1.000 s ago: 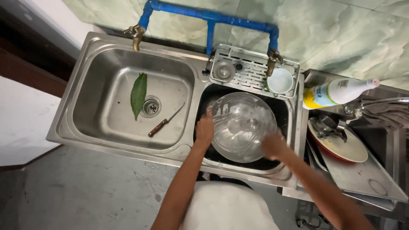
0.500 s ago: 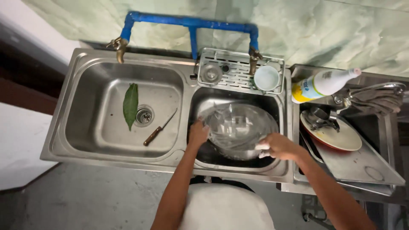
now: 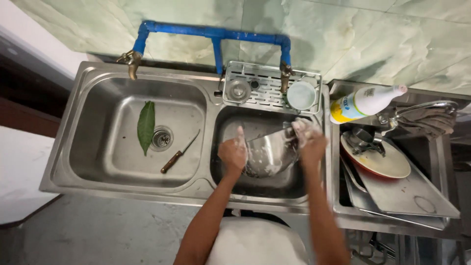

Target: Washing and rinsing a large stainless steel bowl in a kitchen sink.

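A soapy steel bowl [image 3: 271, 153] is tilted on its side inside the right sink basin [image 3: 289, 189]. My left hand [image 3: 232, 153] grips its left rim. My right hand [image 3: 310, 140] is closed on a sudsy scrub pad pressed against the bowl's upper right edge. Foam covers both hands and the bowl's inside.
The left basin [image 3: 117, 162] holds a green leaf [image 3: 145, 126] and a wooden-handled knife [image 3: 179, 152]. A blue pipe [image 3: 216, 34] feeds two brass taps. A rack [image 3: 270, 88] with a cup sits behind. A detergent bottle [image 3: 365, 102], plate [image 3: 380, 162] and trays lie right.
The bowl has gone from face-up and flat to tilted on its side, lower in the basin. My right hand moved from its front rim up to its upper right edge.
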